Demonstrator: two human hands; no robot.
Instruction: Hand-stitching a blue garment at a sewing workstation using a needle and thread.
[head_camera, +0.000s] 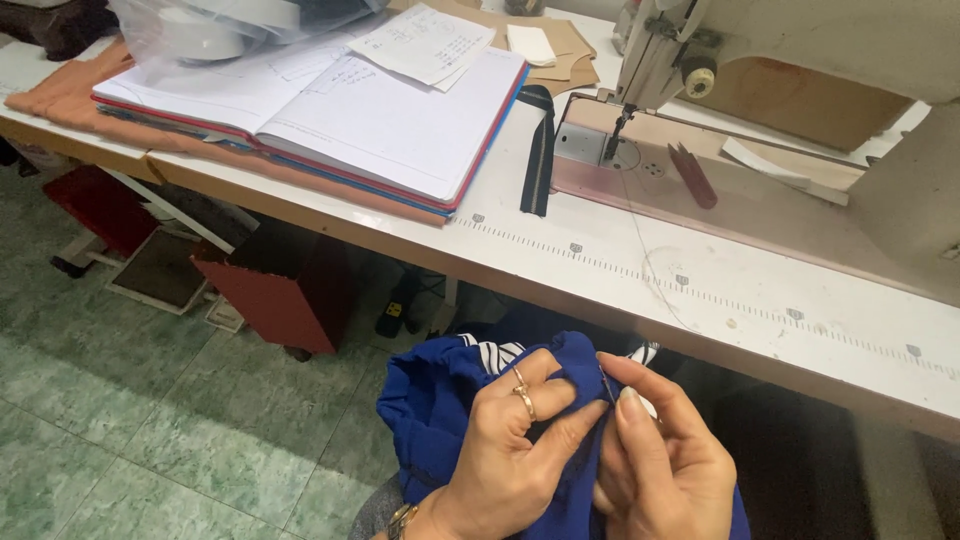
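A bunched piece of bright blue fabric (440, 400) lies in my lap below the table's front edge. My left hand (505, 450), wearing rings and a wrist bracelet, pinches a fold of it between thumb and fingers. My right hand (665, 460) meets it fingertip to fingertip and grips the same fold, with a thin thread or pin (607, 385) at the pinch point. Striped cloth (495, 350) shows just behind the blue fabric.
A sewing machine (800, 50) stands at the back right on the white table (620, 270), which has a printed ruler along its front. An open notebook (380, 110), a dark zipper strip (538, 150), a red tool (692, 175), orange cloth and a red box on the green tiled floor.
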